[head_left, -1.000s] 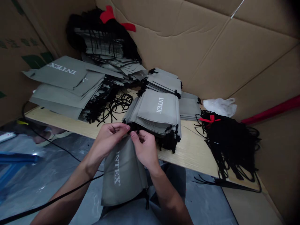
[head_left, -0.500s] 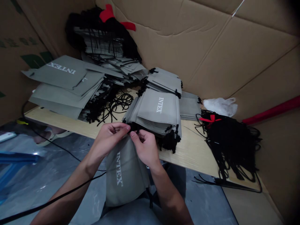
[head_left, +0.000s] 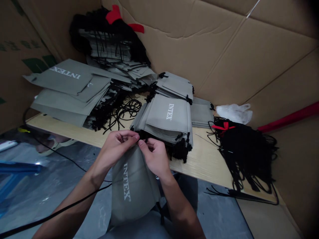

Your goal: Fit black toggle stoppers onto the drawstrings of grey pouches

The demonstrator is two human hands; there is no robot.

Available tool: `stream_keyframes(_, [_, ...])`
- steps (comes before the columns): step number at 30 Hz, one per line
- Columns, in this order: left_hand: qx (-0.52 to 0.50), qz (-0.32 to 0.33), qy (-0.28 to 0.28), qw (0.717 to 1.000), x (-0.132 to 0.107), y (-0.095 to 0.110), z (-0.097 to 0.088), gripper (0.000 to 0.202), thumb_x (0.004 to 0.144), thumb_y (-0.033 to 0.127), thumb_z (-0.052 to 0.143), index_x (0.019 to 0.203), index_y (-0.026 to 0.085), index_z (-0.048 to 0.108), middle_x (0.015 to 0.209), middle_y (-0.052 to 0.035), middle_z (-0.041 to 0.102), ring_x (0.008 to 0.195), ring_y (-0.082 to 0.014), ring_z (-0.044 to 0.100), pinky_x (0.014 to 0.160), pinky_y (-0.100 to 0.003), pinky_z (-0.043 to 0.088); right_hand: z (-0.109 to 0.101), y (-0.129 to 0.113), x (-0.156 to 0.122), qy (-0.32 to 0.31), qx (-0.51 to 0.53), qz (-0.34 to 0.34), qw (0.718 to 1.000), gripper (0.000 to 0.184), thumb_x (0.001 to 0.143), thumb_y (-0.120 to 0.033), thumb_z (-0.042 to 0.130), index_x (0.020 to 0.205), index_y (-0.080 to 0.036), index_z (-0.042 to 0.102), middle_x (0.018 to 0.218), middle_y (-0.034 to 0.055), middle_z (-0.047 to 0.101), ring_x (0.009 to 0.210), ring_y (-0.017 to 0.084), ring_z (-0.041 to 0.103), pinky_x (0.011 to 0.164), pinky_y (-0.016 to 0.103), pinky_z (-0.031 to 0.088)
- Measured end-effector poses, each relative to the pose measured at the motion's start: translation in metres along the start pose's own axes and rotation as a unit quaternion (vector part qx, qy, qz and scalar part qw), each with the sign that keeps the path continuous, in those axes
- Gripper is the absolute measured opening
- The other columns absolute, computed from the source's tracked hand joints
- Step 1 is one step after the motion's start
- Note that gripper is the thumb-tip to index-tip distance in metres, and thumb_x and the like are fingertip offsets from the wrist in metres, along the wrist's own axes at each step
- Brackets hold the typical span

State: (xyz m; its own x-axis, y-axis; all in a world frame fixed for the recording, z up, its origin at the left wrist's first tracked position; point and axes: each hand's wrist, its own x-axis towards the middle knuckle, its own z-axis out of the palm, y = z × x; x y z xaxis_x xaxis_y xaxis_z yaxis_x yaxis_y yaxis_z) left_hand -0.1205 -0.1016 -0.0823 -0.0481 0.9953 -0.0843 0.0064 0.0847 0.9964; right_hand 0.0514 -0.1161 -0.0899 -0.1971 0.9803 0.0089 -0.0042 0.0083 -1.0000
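Left hand [head_left: 118, 146], right hand [head_left: 156, 157]: both pinch grey pouch [head_left: 137, 189] at upper end | Pouch: hangs below, long axis downward | Nearness: equal

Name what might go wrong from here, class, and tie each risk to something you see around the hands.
1. The grey bag droops from the left hand and right hand beyond the edge of the board; a loosened pinch might let it slip.
2. The front stack of bags is uneven and close to the hands; a knock could topple it.
3. The loose black cords lie tangled and might snag.
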Motion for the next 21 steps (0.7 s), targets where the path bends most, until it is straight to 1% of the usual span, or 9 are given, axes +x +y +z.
stream_keyframes(3, [0.001, 0.000, -0.001, 1.000, 0.0000, 0.0000, -0.0008, 0.040, 0.067, 0.047, 0.098, 0.090, 0.017, 0.086, 0.067, -0.0022, 0.068, 0.057, -0.0117, 0.051, 0.053, -0.023, 0.034, -0.0008, -0.0010, 0.0010, -0.003, 0.004, 0.003, 1.000, 0.044, 0.095, -0.060, 0.073, 0.077, -0.021, 0.063, 0.075, 0.0008, 0.068, 0.067, 0.015, 0.058, 0.061, 0.026, 0.043])
stream_keyframes(5, [0.000, -0.002, -0.001, 1.000, -0.0004, 0.0002, -0.0013, 0.041, 0.066, 0.046, 0.098, 0.091, 0.016, 0.086, 0.068, -0.0028, 0.069, 0.059, -0.0123, 0.054, 0.054, -0.022, 0.036, -0.0014, -0.0016, 0.0015, -0.003, 0.007, 0.005, 1.000, 0.044, 0.094, -0.060, 0.074, 0.078, -0.020, 0.064, 0.074, 0.0010, 0.069, 0.068, 0.015, 0.058, 0.061, 0.027, 0.043])
stream_keyframes(9, [-0.003, -0.003, 0.001, 1.000, -0.0009, 0.0003, -0.0022, 0.040, 0.066, 0.045, 0.099, 0.092, 0.017, 0.087, 0.067, -0.0019, 0.068, 0.059, -0.0115, 0.053, 0.055, -0.021, 0.036, -0.0020, -0.0018, 0.0018, -0.004, 0.016, 0.008, 1.000, 0.044, 0.094, -0.060, 0.074, 0.080, -0.019, 0.068, 0.075, 0.0022, 0.070, 0.068, 0.015, 0.060, 0.060, 0.027, 0.043])
stream_keyframes(14, [-0.004, -0.002, 0.001, 1.000, -0.0005, 0.0005, -0.0025, 0.039, 0.065, 0.044, 0.099, 0.091, 0.017, 0.087, 0.068, -0.0022, 0.069, 0.060, -0.0120, 0.053, 0.056, -0.022, 0.037, -0.0028, 0.0010, 0.0027, -0.013, 0.029, 0.003, 0.999, 0.044, 0.094, -0.062, 0.075, 0.087, -0.019, 0.072, 0.084, 0.0043, 0.077, 0.074, 0.018, 0.066, 0.068, 0.028, 0.049])
stream_keyframes(17, [-0.004, -0.002, 0.003, 1.000, -0.0008, 0.0002, -0.0029, 0.040, 0.065, 0.044, 0.099, 0.092, 0.018, 0.088, 0.067, -0.0017, 0.068, 0.060, -0.0118, 0.052, 0.056, -0.021, 0.037, -0.0033, 0.0038, 0.0034, -0.015, 0.034, 0.002, 0.999, 0.043, 0.094, -0.061, 0.075, 0.088, -0.019, 0.073, 0.084, 0.0041, 0.077, 0.075, 0.017, 0.066, 0.069, 0.028, 0.050])
stream_keyframes(21, [-0.001, -0.002, 0.005, 1.000, -0.0011, 0.0004, -0.0036, 0.041, 0.065, 0.044, 0.099, 0.094, 0.017, 0.088, 0.070, -0.0028, 0.070, 0.061, -0.0118, 0.052, 0.056, -0.021, 0.036, -0.0035, 0.0068, 0.0042, -0.015, 0.039, -0.001, 0.999, 0.040, 0.096, -0.057, 0.076, 0.088, -0.018, 0.072, 0.084, 0.0038, 0.076, 0.075, 0.017, 0.065, 0.070, 0.028, 0.048])
